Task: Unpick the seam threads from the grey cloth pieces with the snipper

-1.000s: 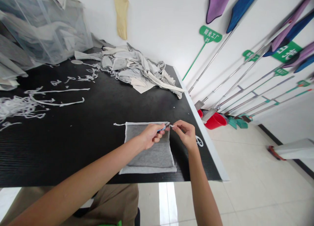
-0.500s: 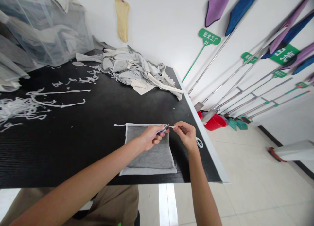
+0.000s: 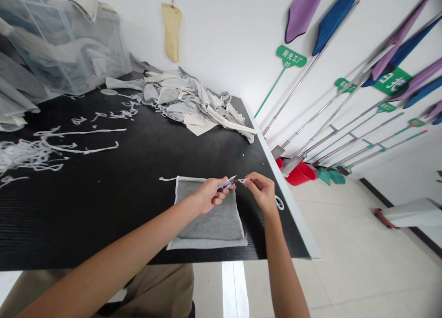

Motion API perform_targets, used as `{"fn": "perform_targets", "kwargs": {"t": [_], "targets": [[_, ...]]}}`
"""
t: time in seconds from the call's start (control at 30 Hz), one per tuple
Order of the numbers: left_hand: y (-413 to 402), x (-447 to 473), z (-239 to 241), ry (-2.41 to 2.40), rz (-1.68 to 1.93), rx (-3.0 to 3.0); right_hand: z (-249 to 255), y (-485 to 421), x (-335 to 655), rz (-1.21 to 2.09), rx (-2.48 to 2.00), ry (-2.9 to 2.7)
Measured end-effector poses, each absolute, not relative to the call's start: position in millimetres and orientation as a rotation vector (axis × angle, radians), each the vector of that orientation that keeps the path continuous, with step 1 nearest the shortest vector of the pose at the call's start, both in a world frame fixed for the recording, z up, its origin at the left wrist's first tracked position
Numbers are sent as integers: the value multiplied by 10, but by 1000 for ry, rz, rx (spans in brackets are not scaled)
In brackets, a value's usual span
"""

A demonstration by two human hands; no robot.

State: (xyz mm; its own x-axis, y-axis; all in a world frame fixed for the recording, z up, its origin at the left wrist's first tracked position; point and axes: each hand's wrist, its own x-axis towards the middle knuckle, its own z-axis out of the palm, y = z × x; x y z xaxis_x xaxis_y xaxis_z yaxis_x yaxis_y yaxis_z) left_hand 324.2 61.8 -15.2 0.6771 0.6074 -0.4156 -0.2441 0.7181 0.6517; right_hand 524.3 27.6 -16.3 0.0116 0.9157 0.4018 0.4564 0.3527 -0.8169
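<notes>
A grey square cloth [image 3: 210, 216] with a white border lies flat near the front edge of the black table [image 3: 103, 189]. My left hand [image 3: 209, 194] is closed round small thread snips [image 3: 228, 183], whose metal tips point right at the cloth's top right corner. My right hand [image 3: 259, 189] pinches a thin white thread end [image 3: 242, 180] at that corner, just beyond the snips' tips. A loose white thread tail [image 3: 167, 179] sticks out from the cloth's top left corner.
Cut white strips [image 3: 79, 140] litter the table's left side. A heap of grey and white cloths [image 3: 193, 99] lies at the back. A clear bin [image 3: 58, 41] stands at back left. Mops [image 3: 331, 106] lean on the wall above a red bucket [image 3: 299, 173]. A white loop [image 3: 279, 202] lies by the table's right edge.
Both hands stay at the cloth's top right corner, barely shifted. The snips' tips have tilted up slightly towards the thread. The view has drifted a little.
</notes>
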Motion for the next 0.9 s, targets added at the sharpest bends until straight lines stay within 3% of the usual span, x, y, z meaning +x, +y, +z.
{"fn": "perform_targets", "kwargs": {"t": [0.3, 0.57, 0.9], "targets": [[543, 2871, -3, 673, 631, 679, -199, 311, 5288, 547, -1348, -1421], [-210, 2034, 174, 857, 824, 1143, -236, 376, 5212, 499, -1408, -1378], [-742, 1130, -451, 1330, 1081, 1592, 594, 450, 4271, 435, -1368, -1750]]}}
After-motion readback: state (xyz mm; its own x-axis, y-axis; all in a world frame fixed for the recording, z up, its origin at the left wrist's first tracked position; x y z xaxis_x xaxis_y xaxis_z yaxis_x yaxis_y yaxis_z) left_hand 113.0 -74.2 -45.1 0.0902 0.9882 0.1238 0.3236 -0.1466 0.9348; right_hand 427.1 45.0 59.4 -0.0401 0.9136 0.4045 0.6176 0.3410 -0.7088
